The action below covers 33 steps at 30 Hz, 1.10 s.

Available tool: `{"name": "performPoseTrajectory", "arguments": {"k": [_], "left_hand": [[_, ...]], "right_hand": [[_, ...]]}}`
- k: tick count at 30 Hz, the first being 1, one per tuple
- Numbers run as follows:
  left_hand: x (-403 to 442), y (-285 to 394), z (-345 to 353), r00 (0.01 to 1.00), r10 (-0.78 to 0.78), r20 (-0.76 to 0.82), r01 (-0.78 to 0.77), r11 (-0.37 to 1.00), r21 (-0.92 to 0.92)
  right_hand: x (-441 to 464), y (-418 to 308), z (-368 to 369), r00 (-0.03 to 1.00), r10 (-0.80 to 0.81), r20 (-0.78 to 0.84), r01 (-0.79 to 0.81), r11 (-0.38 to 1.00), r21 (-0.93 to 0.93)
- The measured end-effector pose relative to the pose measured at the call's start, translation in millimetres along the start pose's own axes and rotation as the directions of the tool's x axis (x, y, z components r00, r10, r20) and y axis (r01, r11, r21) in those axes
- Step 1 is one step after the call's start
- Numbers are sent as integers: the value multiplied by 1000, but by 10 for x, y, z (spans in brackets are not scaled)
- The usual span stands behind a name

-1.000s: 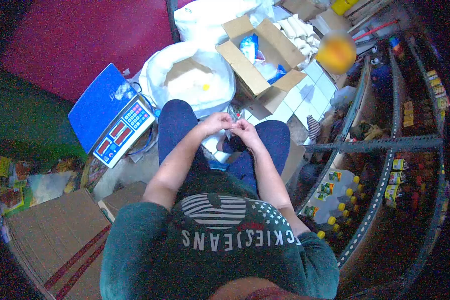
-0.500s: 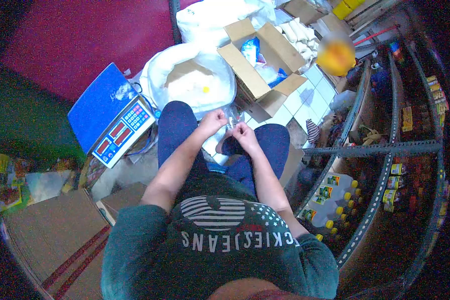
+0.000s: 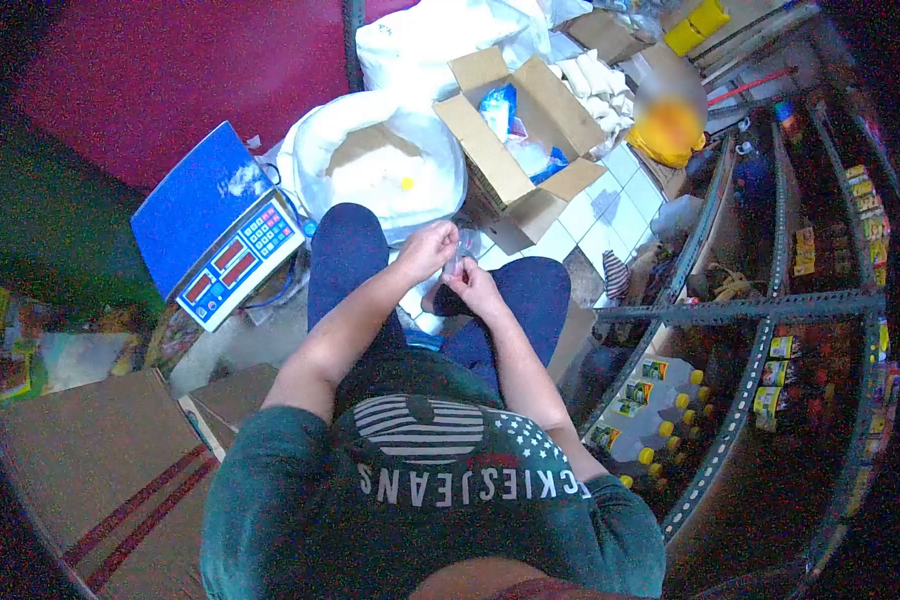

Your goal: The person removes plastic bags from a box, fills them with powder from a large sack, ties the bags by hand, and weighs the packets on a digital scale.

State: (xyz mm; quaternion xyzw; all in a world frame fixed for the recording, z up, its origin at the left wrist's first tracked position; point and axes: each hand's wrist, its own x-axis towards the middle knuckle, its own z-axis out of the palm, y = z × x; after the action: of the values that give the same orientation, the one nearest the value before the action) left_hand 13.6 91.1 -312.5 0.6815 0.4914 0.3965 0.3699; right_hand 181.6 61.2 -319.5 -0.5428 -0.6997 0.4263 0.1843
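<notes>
Dark green T-shirt point(image 3: 370, 545): nearest my camera, its pale print upside down from here, bare forearms reaching forward from the sleeves.
Right hand point(image 3: 477, 290): by the navy-trousered right knee point(image 3: 535, 290), thumb and fingertips drawn together, seemingly pinching the lower end of the plastic.
Left hand point(image 3: 430, 250): just beyond and to the left, fingers curled in and tips together, seemingly on the plastic's other side; I cannot make out the exact contact.
Clear thin plastic piece point(image 3: 467, 243): between the two hands, near the right part of the sack's near edge; its outline is too blurred for me to tell its form.
Handling the plastic: I judge that light, level pinches suit it best; I would ease it between thumb and finger instead of tugging, since thin film could stretch or slip.
Blue-topped electronic scale point(image 3: 200, 185): left of the sack, its keypad corner nearest the left knee point(image 3: 348, 235).
Large white sack point(image 3: 320, 135): gaping beyond the hands, pale contents inside, a small yellow object point(image 3: 407, 184) towards its right edge.
Open brown cardboard carton point(image 3: 485, 165): beyond the sack's right edge, holding blue-and-clear plastic packets point(image 3: 500, 108).
</notes>
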Motion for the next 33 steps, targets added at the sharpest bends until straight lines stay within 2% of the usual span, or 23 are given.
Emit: {"name": "performPoseTrajectory", "arguments": {"k": [2, 5, 8, 9, 12, 13, 16, 17, 20, 23, 26, 29, 32, 33], "left_hand": [[-23, 69, -66, 998, -34, 45, 32, 998, 46], [-49, 148, -110, 972, -69, 225, 36, 988, 147], [-80, 143, -51, 974, -11, 228, -38, 977, 211], [-37, 127, -47, 948, -115, 297, 38, 967, 252], [-52, 252, -96, 959, -40, 280, -14, 982, 189], [-37, 517, -183, 912, -236, 335, 152, 954, 257], [-75, 285, -82, 971, -53, 232, -14, 961, 278], [-65, 225, -60, 968, -65, 243, -12, 953, 302], [-78, 120, -10, 978, -50, 201, -20, 944, 329], [-93, 155, -12, 976, -105, 193, 28, 931, 364], [-106, 284, -91, 936, -118, 331, -51, 886, 460], [-178, -27, 118, 926, 39, 375, -208, 882, 423], [-196, 297, 15, 878, -164, 450, -70, 885, 460], [-207, 395, -46, 897, -155, 413, -41, 903, 428]], "right_hand": [[-2, -50, 7, 999, 21, -28, -21, 1000, 0], [8, -112, -24, 994, 42, -101, -43, 999, -10], [38, -114, -42, 995, 44, -89, -46, 999, -22], [16, -126, -56, 995, 95, -39, -95, 995, 5], [-21, -133, -80, 998, 49, -37, -49, 999, -14], [64, 168, 34, 998, -7, -69, 2, 997, -79], [71, 130, 7, 997, 54, 58, -48, 993, -106], [85, 110, 11, 997, 3, 79, 9, 988, -154], [9, -152, -108, 990, 53, 130, -32, 986, -161], [34, -18, -42, 998, 16, 60, -6, 989, -151], [43, 19, -20, 990, 130, -62, -141, 961, -239], [2, -64, -62, 986, 126, -109, -151, 953, -262], [5, 20, -22, 987, 110, -113, -131, 973, -191], [23, 71, -2, 988, 130, -79, -145, 964, -222]]}}
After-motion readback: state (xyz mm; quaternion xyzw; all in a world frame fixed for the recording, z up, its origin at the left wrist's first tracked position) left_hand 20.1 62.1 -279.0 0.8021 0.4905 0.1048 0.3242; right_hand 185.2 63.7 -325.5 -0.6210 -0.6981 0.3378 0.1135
